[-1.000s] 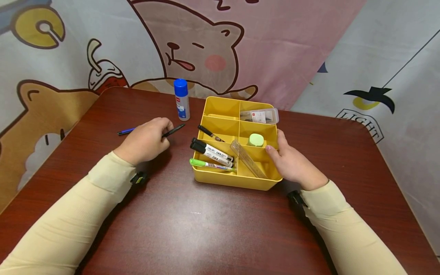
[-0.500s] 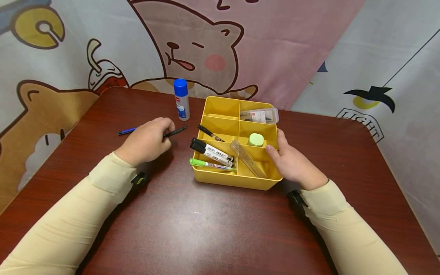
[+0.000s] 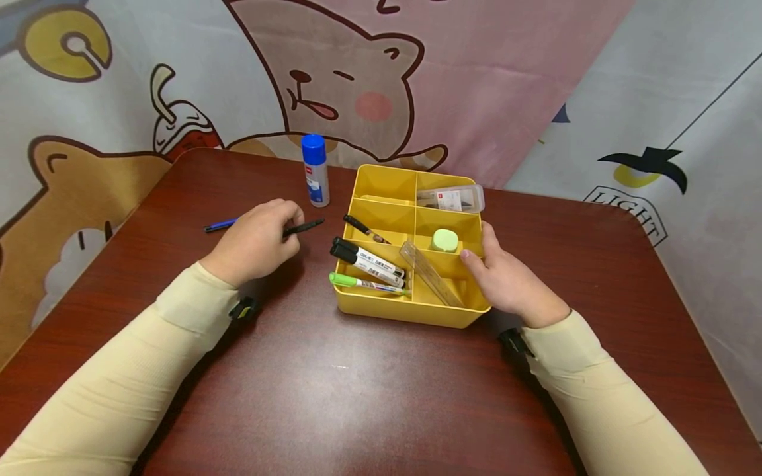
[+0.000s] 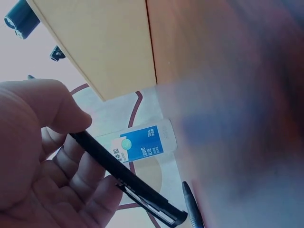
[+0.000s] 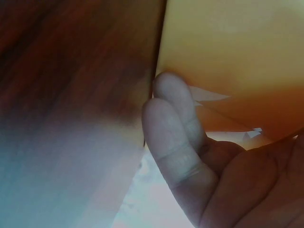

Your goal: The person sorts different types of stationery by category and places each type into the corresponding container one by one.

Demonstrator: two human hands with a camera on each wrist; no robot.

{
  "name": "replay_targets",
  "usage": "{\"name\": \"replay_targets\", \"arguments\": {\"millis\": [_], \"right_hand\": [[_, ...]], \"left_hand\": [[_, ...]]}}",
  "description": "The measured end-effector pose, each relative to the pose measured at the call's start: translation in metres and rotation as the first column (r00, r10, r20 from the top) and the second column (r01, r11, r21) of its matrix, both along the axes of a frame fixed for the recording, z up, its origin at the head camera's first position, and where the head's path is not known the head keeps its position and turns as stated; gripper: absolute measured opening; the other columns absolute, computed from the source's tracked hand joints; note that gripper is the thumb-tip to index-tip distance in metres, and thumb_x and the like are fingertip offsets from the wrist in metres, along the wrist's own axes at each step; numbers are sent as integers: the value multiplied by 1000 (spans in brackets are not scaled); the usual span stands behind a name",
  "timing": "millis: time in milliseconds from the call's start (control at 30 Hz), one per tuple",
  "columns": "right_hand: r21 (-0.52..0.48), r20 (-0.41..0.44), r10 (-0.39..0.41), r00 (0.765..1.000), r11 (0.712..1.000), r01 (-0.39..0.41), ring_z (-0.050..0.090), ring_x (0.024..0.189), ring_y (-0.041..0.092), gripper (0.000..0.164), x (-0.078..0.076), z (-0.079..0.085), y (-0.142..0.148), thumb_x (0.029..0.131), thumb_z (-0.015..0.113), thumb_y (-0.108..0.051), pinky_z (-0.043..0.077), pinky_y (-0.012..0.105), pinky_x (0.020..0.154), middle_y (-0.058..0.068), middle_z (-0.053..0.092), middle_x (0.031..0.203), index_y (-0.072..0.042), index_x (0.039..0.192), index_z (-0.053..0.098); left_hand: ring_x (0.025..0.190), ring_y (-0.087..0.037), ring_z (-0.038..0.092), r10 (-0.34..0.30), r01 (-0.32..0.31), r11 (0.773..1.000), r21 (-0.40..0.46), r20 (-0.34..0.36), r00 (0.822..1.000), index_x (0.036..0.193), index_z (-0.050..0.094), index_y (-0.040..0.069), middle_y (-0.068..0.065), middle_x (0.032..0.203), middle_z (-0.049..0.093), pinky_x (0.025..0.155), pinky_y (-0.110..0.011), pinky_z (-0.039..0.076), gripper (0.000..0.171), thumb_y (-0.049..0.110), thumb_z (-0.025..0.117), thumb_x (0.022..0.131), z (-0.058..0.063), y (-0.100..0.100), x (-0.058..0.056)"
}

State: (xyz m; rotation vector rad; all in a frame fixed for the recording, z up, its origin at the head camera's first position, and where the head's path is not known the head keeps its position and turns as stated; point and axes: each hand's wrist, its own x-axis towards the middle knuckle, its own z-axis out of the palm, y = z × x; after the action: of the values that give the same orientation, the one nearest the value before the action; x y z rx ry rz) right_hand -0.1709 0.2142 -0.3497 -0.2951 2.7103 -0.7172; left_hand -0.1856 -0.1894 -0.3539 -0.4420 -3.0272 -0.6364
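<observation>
My left hand (image 3: pixel 256 241) holds a black pen (image 3: pixel 309 226) above the table, left of a yellow compartment organizer (image 3: pixel 411 315). In the left wrist view the pen (image 4: pixel 130 175) slants down, with its clip toward the lower end. At the organizer's right side, my right hand (image 3: pixel 514 284) grips the wall, thumb over the rim and fingers along the outside. Inside the organizer are black-capped markers (image 3: pixel 374 262), a green-capped pen (image 3: pixel 366 284), a clear ruler (image 3: pixel 431 274), a pale green lidded item (image 3: pixel 444 240), another black pen (image 3: pixel 364 228) and a clear plastic case (image 3: pixel 457 198).
An upright glue bottle (image 3: pixel 317 175) with a blue cap stands behind the left hand, near the organizer's back left corner. A blue pen (image 3: pixel 220 225) lies left of that hand, partly hidden by it. Behind the brown table (image 3: pixel 333 396) hangs a printed cloth (image 3: pixel 476 79).
The left hand and its black pen have shifted very slightly to the right. The right hand stays on the organizer, and the other things have not moved.
</observation>
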Motion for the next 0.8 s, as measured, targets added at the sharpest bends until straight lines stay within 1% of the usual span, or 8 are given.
{"name": "replay_targets", "arguments": {"millis": [267,400,533,667,800], "right_hand": [[0,16,-6,1000,1000,6,56,137,49,78,0,2,0,112,34,-46,41,66,114,35,40,159,-9,166,-10],[-1,21,-10,1000,1000,10,56,136,49,78,0,2,0,112,34,-48,41,66,113,34,41,158,-11,166,-10],[-7,21,-13,1000,1000,14,57,136,50,78,0,2,0,112,34,-48,42,66,113,34,43,157,-12,166,-9],[-6,15,-11,1000,1000,11,57,135,50,78,0,2,0,112,34,-48,41,66,113,35,44,156,-11,166,-8],[1,17,-12,1000,1000,12,57,135,50,79,0,1,-1,112,34,-49,41,66,114,34,45,156,-11,166,-9]], "left_hand": [[90,-27,57,-24,24,1000,-2,-9,1000,104,65,9,-9,100,64,83,-44,51,14,6,69,91,-1,4,0],[91,-26,59,-31,31,999,-18,-23,999,105,66,11,-8,103,65,85,-44,53,15,6,68,91,-3,4,0],[91,-25,60,-34,33,999,-21,-36,999,106,67,11,-7,106,65,84,-44,53,16,6,67,91,-5,4,0],[91,-25,60,-37,37,999,-18,-33,999,107,67,11,-7,108,65,84,-44,54,16,7,68,92,-6,3,0],[93,-25,61,-43,43,999,-10,-30,999,110,68,11,-8,110,66,87,-44,55,17,6,68,93,-6,3,1]]}}
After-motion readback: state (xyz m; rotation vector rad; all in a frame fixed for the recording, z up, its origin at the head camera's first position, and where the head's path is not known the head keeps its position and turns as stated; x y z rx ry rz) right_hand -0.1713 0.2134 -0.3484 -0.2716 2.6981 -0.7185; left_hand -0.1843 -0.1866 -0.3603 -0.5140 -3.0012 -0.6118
